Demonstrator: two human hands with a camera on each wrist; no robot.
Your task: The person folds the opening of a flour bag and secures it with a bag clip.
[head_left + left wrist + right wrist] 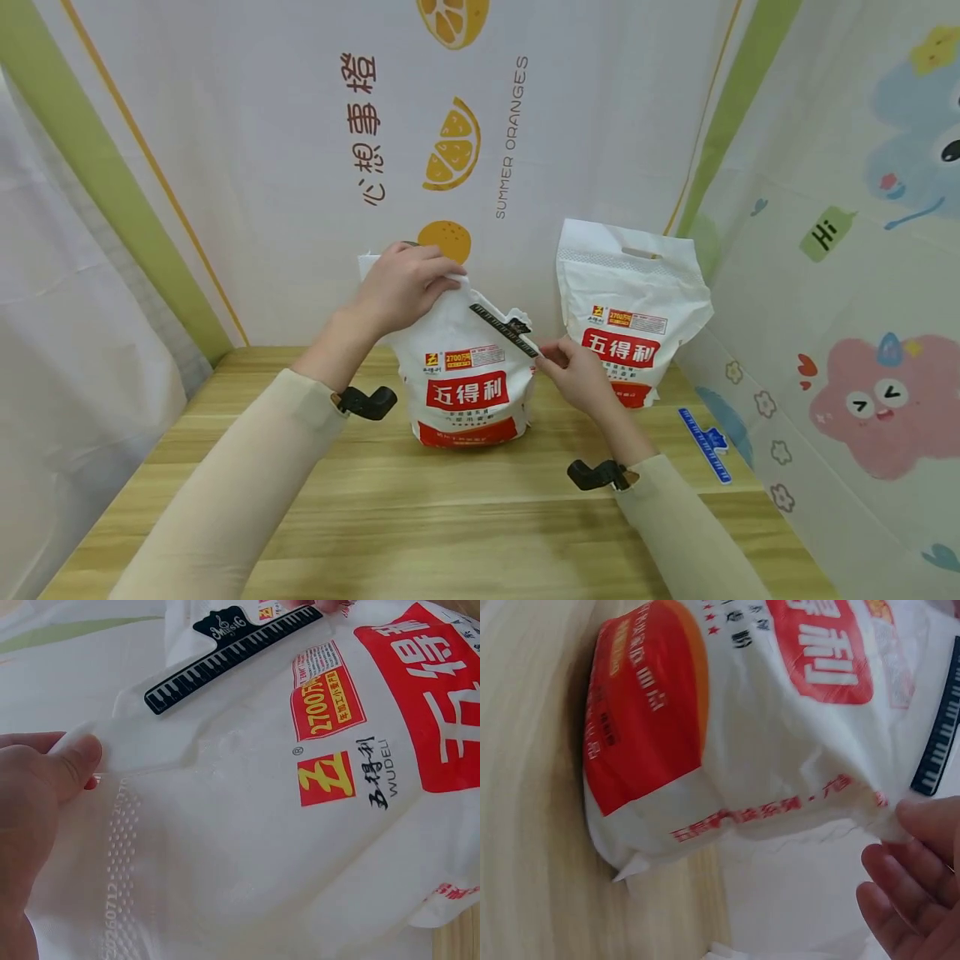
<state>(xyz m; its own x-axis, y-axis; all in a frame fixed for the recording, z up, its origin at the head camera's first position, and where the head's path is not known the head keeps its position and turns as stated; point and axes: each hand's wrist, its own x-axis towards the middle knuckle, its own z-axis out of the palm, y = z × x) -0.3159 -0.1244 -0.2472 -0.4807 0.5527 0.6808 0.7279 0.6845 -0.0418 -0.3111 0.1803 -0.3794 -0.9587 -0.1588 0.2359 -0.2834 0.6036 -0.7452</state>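
Observation:
A white flour bag (467, 392) with red labels stands on the table, its top slanting down to the right. My left hand (405, 287) grips the upper part of this bag; in the left wrist view its thumb (77, 759) presses on the white top edge. Along the slanted edge lies a black clip (232, 656) with a piano-key pattern and a "Music" crest. My right hand (573, 367) pinches the bag's right corner beside the clip's lower end. In the right wrist view the other fingers (892, 900) curl beneath that corner.
A second flour bag (630, 308) with a handle slot stands at the back right. Right of it, a blue piano-key clip (705, 444) lies on the wooden table (420, 525). Printed curtains (285, 167) rise behind and at both sides.

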